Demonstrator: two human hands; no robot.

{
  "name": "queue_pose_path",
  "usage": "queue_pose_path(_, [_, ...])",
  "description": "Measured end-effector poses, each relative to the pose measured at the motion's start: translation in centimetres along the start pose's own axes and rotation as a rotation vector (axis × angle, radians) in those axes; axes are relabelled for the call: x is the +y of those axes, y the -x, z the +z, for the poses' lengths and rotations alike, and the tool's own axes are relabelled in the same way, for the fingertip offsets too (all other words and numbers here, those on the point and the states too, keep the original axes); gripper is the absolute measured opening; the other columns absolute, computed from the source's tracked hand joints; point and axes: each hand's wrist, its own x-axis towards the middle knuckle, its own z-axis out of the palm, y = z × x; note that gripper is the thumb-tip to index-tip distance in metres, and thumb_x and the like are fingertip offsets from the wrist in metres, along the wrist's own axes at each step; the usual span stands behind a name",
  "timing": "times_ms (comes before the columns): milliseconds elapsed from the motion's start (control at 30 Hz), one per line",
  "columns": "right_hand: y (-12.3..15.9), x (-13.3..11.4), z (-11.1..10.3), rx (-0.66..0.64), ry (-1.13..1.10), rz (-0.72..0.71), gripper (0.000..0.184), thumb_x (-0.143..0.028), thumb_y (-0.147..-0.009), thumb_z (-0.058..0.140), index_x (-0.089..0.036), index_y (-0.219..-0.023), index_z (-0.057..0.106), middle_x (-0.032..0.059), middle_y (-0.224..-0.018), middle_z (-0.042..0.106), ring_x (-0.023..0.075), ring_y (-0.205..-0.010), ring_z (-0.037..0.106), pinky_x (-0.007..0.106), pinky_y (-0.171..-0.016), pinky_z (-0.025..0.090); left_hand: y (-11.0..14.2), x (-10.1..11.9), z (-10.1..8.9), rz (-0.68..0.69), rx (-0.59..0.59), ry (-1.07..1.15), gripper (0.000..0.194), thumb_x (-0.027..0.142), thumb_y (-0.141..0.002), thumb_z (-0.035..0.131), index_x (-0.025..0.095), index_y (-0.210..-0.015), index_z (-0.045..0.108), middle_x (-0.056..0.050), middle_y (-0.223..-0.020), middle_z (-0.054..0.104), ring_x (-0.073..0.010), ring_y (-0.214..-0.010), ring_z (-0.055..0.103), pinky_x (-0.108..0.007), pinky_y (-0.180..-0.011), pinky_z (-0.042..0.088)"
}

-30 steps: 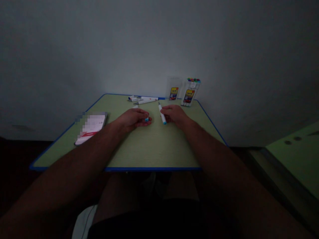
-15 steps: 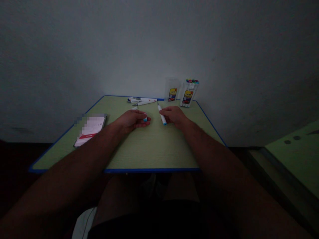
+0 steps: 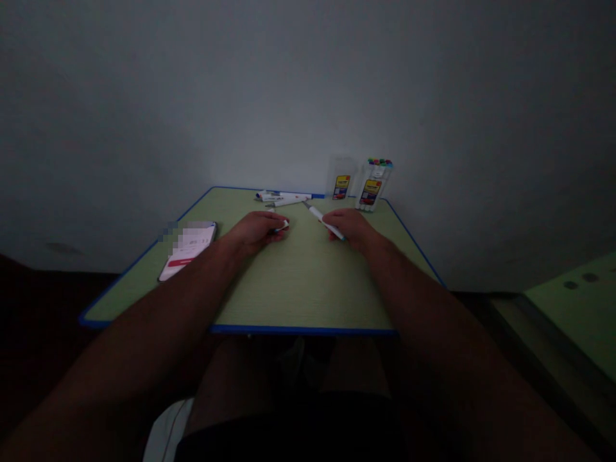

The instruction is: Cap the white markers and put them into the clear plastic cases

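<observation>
Over the middle of the green table, my left hand (image 3: 262,230) pinches a small white marker cap (image 3: 283,226) with a blue end between thumb and fingers. To its right, my right hand (image 3: 350,226) grips an uncapped white marker (image 3: 317,214). The marker's grey nib end points up and left, and its blue tail points down towards me. Beyond my left hand lie several white markers (image 3: 289,200) in a loose pile at the table's far edge. Part of that pile is hidden behind my fingers.
A clear, label-fronted case (image 3: 341,183) stands at the back, beside a second case (image 3: 373,188) filled with colour-ended markers. A phone (image 3: 187,251) lies on the left of the blue-edged table (image 3: 298,289). A grey wall (image 3: 289,96) rises behind.
The marker in my right hand has tilted flatter, its tail swinging right. My left hand has turned the cap in its fingers. The whole view has shifted slightly.
</observation>
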Motion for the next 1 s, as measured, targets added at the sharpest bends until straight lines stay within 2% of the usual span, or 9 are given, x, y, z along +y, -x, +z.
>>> queue_pose_path(167, [0.2,-0.2,-0.2,-0.005,0.031,0.003,0.008,-0.019,-0.082,0.071,-0.014,-0.076,0.071,-0.0019,-0.054,0.058,0.0101,-0.044,0.052,0.022,-0.045,0.042,-0.1,0.1,-0.2,0.013,0.008,-0.019,0.014,-0.005,-0.073,0.069,0.009,-0.074,0.071,-0.005,-0.068,0.066,-0.0086,-0.049,0.056,-0.019,-0.047,0.050])
queue_pose_path(400, [-0.3,0.5,-0.6,-0.016,0.057,-0.057,0.009,-0.021,-0.080,0.074,-0.015,-0.074,0.071,-0.0026,-0.055,0.058,0.0092,-0.048,0.049,0.022,-0.046,0.041,-0.7,-0.3,-0.5,0.059,0.057,-0.004,0.020,-0.005,-0.074,0.070,0.013,-0.068,0.063,-0.003,-0.062,0.062,-0.0088,-0.050,0.055,-0.020,-0.049,0.049])
queue_pose_path(633, [0.1,0.4,-0.7,-0.110,0.107,-0.117,0.007,-0.020,-0.080,0.071,-0.016,-0.075,0.072,0.0019,-0.070,0.069,0.0085,-0.054,0.052,0.020,-0.048,0.041,-0.8,-0.2,-0.5,0.050,0.068,-0.029,0.019,-0.003,-0.078,0.067,0.013,-0.068,0.065,-0.002,-0.061,0.059,-0.0081,-0.051,0.053,-0.020,-0.049,0.047])
queue_pose_path(733, [0.5,0.1,-0.6,-0.145,0.133,-0.118,0.005,-0.019,-0.078,0.072,-0.016,-0.074,0.073,0.0006,-0.066,0.068,0.0075,-0.053,0.050,0.019,-0.048,0.039,-0.9,-0.3,-0.6,0.059,0.066,-0.010,0.019,-0.003,-0.078,0.068,0.014,-0.070,0.065,-0.003,-0.062,0.060,-0.0087,-0.052,0.053,-0.021,-0.052,0.049])
queue_pose_path(1000, [0.4,0.3,-0.6,-0.130,0.225,-0.147,0.007,-0.021,-0.073,0.077,-0.015,-0.077,0.077,-0.0006,-0.061,0.065,0.0077,-0.052,0.049,0.021,-0.049,0.039,-1.0,-0.6,-0.4,0.076,0.059,-0.014,0.019,-0.003,-0.074,0.070,0.013,-0.067,0.065,-0.004,-0.063,0.062,-0.0102,-0.054,0.055,-0.024,-0.057,0.051])
